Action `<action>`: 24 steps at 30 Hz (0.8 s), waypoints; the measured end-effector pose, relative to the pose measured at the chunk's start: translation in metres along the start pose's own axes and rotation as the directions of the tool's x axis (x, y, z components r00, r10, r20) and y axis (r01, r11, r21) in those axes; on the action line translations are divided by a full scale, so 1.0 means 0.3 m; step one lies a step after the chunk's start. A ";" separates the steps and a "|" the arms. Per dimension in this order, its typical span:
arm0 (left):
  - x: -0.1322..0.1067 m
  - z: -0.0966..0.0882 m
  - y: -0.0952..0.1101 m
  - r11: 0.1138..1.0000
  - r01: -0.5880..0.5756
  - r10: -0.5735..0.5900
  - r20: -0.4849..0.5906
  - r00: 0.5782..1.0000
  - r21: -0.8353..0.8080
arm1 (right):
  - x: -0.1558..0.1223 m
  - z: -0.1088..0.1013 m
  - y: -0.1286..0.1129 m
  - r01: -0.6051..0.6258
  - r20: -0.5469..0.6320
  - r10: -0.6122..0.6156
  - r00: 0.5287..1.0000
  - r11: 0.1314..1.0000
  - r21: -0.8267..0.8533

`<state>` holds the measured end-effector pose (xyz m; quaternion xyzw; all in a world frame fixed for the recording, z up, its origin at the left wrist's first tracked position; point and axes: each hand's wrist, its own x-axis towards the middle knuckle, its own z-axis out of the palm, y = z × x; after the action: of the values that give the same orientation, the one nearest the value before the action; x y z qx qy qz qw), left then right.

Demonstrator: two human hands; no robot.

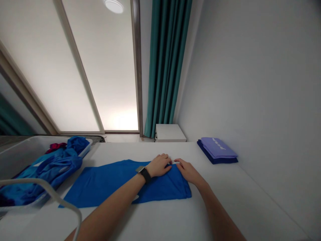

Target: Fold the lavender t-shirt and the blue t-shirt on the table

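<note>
A bright blue garment [107, 180] lies folded in a long, flat strip across the white table; its exact kind does not show. My left hand [160, 165], with a black-banded watch on the wrist, rests over the garment's far edge, fingers bent and thumb closing on the cloth. Close by on the right, my right hand [189, 172] has its thumb and forefinger closed at the far right corner of the fabric. Layers of cloth show at the garment's right end. A small white patch is partly hidden by my left forearm.
A white tub [32, 142] at the left holds crumpled blue and red clothes [57, 165]. A pale curved bar [47, 187] crosses the lower left. Folded purple and navy clothes [218, 148] lie by the right wall. A white cabinet [170, 132] stands beyond the table [160, 221].
</note>
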<state>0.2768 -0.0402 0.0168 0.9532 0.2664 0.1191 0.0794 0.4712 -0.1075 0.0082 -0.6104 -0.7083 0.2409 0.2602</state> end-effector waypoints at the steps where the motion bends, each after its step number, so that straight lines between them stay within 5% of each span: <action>1: -0.004 -0.001 -0.003 1.000 0.004 -0.004 -0.004 1.000 -0.010 | -0.005 -0.002 -0.006 -0.013 0.015 0.013 1.000 1.000 0.010; 10: -0.045 0.027 0.011 0.997 0.012 -0.023 -0.131 0.991 -0.081 | -0.074 -0.028 -0.005 0.020 0.167 -0.033 0.985 0.997 0.077; 19: -0.048 0.032 0.014 0.999 -0.035 0.038 -0.103 0.994 0.036 | -0.078 -0.006 -0.020 -0.066 0.070 0.076 0.995 0.989 -0.135; 24: -0.043 0.032 0.011 0.998 -0.040 0.045 -0.105 0.993 0.044 | -0.147 0.016 -0.052 -0.086 -0.077 0.070 0.995 0.969 -0.232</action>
<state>0.2703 -0.0506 0.0059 0.9524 0.2522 0.1656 0.0428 0.4617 -0.1533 0.0116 -0.6722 -0.6980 0.1445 0.2003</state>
